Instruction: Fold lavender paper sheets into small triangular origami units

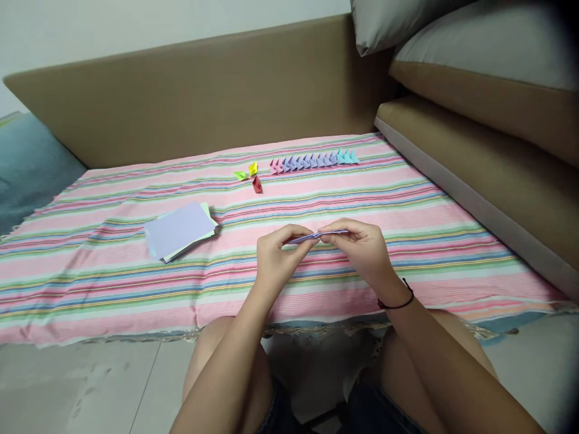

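A folded piece of purple paper (335,231), seen nearly edge-on, is pinched between my two hands above the striped cloth. My left hand (283,250) grips its left part between thumb and fingers. On the other side my right hand (362,244) grips it the same way, and the fingertips of both hands meet near its middle. My fingers hide much of the paper. To the left lies a stack of coloured paper sheets (181,229) with a purple sheet on top.
Behind my hands stands a row of folded paper pieces (312,161) in pink, purple and blue. Beside it are a green (240,175), a yellow (253,168) and a red folded piece (257,184). A brown backrest (226,90) borders the back; cushions (479,138) rise at right.
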{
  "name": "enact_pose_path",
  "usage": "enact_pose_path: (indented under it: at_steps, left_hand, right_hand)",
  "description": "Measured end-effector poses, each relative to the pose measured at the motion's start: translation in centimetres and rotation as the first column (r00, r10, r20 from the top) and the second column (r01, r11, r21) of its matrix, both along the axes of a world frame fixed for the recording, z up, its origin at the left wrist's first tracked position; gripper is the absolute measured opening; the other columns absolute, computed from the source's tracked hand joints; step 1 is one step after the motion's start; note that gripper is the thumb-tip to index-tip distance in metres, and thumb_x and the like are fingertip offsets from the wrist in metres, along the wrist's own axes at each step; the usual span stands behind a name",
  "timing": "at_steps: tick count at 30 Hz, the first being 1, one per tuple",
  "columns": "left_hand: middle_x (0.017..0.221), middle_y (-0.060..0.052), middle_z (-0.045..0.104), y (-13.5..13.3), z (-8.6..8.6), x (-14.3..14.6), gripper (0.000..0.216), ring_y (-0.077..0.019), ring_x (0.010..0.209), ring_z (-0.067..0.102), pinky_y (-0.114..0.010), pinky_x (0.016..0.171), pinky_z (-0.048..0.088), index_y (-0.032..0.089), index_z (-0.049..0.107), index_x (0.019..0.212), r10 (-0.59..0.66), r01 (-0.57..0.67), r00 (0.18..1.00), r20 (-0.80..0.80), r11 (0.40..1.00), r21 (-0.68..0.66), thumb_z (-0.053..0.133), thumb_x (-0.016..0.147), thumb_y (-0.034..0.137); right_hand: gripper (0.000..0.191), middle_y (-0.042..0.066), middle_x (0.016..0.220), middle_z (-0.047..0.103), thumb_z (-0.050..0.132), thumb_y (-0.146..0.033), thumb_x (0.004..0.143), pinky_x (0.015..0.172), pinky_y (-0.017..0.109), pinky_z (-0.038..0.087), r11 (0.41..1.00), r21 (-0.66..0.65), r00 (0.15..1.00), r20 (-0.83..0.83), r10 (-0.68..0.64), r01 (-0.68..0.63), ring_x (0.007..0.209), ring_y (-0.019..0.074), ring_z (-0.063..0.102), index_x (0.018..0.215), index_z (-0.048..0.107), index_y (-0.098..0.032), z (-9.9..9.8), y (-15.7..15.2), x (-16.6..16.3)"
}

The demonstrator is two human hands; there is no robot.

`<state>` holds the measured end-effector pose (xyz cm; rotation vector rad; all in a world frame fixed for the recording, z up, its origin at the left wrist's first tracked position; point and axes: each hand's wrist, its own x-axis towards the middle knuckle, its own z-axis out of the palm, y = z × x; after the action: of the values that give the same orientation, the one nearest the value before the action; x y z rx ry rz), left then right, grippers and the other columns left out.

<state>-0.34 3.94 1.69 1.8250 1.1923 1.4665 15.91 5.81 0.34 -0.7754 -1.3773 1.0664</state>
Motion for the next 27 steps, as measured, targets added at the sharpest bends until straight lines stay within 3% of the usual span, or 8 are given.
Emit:
enact_pose_path:
  at_steps: [4,6,10,14,18,22,27]
  left_hand:
    - [0.074,-0.002,0.07,-0.2,0.5,-0.2,0.004,-0.0133,0.069,0.064,-0.023,0.068,0.052,0.017,0.067,0.076,-0.012,0.013,0.998,-0.056,1.0,0.004,0.068,0.074,0.019]
    - [0.073,-0.001,0.069,-0.2,0.5,-0.1,0.007,-0.0129,0.067,0.063,-0.023,0.063,0.05,0.016,0.067,0.075,-0.019,0.018,1.0,-0.014,0.996,-0.084,0.07,0.071,0.021]
    - [0.05,0.005,0.056,0.1,0.2,0.3,0.02,-0.0075,0.044,0.049,-0.019,0.043,0.038,0.015,0.066,0.073,0.03,0.021,0.989,0.144,0.941,-0.339,0.078,0.062,0.026]
    - [0.058,0.0,0.066,0.4,0.1,0.3,0.025,-0.0117,0.053,0.06,-0.022,0.053,0.046,0.013,0.067,0.073,0.03,0.122,0.943,0.33,0.894,-0.431,0.081,0.057,0.026]
    - [0.057,-0.004,0.069,0.6,0.2,0.0,0.026,-0.0146,0.057,0.065,-0.023,0.057,0.05,0.011,0.068,0.072,0.064,0.12,0.94,0.336,0.859,-0.498,0.081,0.058,0.029]
    - [0.063,-0.005,0.071,0.9,0.1,-0.1,0.03,-0.0175,0.062,0.069,-0.028,0.066,0.055,0.011,0.068,0.073,0.049,0.212,0.902,0.429,0.814,-0.541,0.08,0.06,0.035]
    - [0.06,-0.003,0.068,1.2,-0.2,-0.1,0.032,-0.0202,0.063,0.07,-0.028,0.063,0.057,0.012,0.066,0.069,0.045,0.25,0.881,0.472,0.802,-0.542,0.077,0.063,0.041]
  right_hand:
    - [0.016,0.003,0.087,0.069,0.077,-0.023,0.069,0.076,0.03,0.057,0.999,0.03,0.998,0.065,0.018,-0.02,0.087,0.0189,0.065,0.085,0.073,-0.022,0.5,-0.3,0.2]
    - [0.016,0.003,0.083,0.07,0.077,-0.024,0.069,0.074,0.03,0.057,0.998,-0.031,0.996,0.066,0.052,-0.05,0.082,0.0185,0.067,0.083,0.072,-0.02,0.6,-0.3,0.4]
    - [0.017,0.003,0.078,0.072,0.08,-0.027,0.064,0.069,0.031,0.058,0.987,-0.147,0.997,0.028,0.069,-0.064,0.072,0.0186,0.068,0.077,0.072,-0.018,0.4,0.1,0.7]
    - [0.024,0.003,0.073,0.072,0.084,-0.029,0.057,0.067,0.032,0.057,0.969,-0.245,0.999,-0.021,0.026,-0.031,0.069,0.0191,0.068,0.076,0.073,-0.018,0.3,0.3,0.6]
    - [0.027,0.002,0.068,0.071,0.085,-0.03,0.054,0.069,0.032,0.057,0.945,-0.325,0.999,-0.05,0.02,-0.035,0.067,0.0181,0.067,0.075,0.073,-0.018,0.3,0.3,0.3]
    - [0.029,0.002,0.071,0.072,0.085,-0.031,0.054,0.071,0.03,0.056,0.917,-0.396,0.998,-0.051,0.025,-0.043,0.067,0.016,0.066,0.076,0.073,-0.017,0.1,0.3,0.3]
    - [0.032,0.004,0.075,0.073,0.084,-0.033,0.055,0.073,0.032,0.056,0.903,-0.427,0.999,-0.041,0.03,-0.044,0.069,0.0166,0.067,0.079,0.073,-0.016,-0.1,0.4,0.4]
